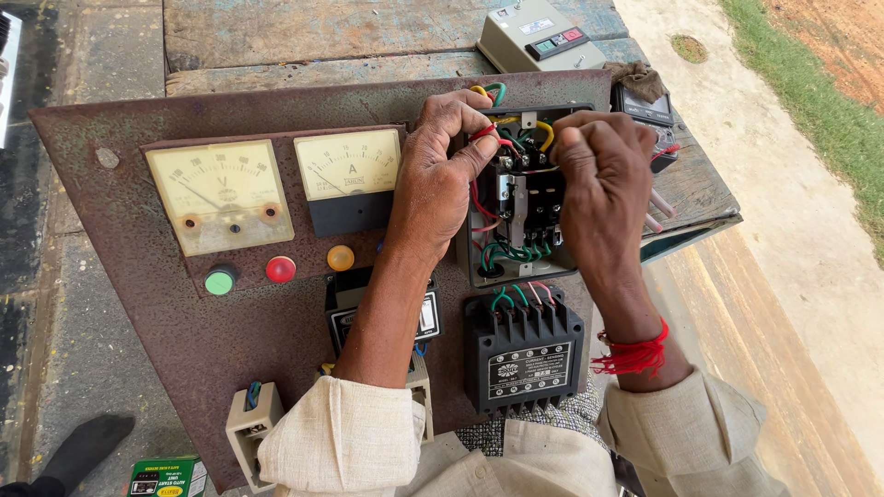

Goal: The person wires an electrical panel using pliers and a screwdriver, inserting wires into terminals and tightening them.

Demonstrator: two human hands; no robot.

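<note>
- Left hand [442, 175]: fingers curled, thumb and forefinger pinched on a red wire [485, 134] at the top left corner of the open starter box [479, 267].
- Right hand [603, 198]: closed into a fist over the box's right side; what it grips, if anything, is hidden behind the knuckles. Cannot tell.
- Between the two hands: black contactor [527, 198] with screw terminals, exposed.
- Above the left pinch: yellow wire [545, 132] and green wire [497, 91] loop past the box's top edge.
- Below both hands: green wires [516, 250] bundled at the box bottom; below that, a black finned unit [523, 345] with its own wire ends on top.
- Left of the left hand: ammeter [348, 164], then voltmeter [219, 193]; under them green [219, 281], red [281, 269] and amber lamps [340, 258].
- All mounted on a rusty panel [110, 212], tilted, resting on a wooden table [295, 32].
- Beyond the right fist: dark multimeter [649, 110]; grey switch box [539, 37] farther off.
- Right wrist: red thread band [635, 354].
</note>
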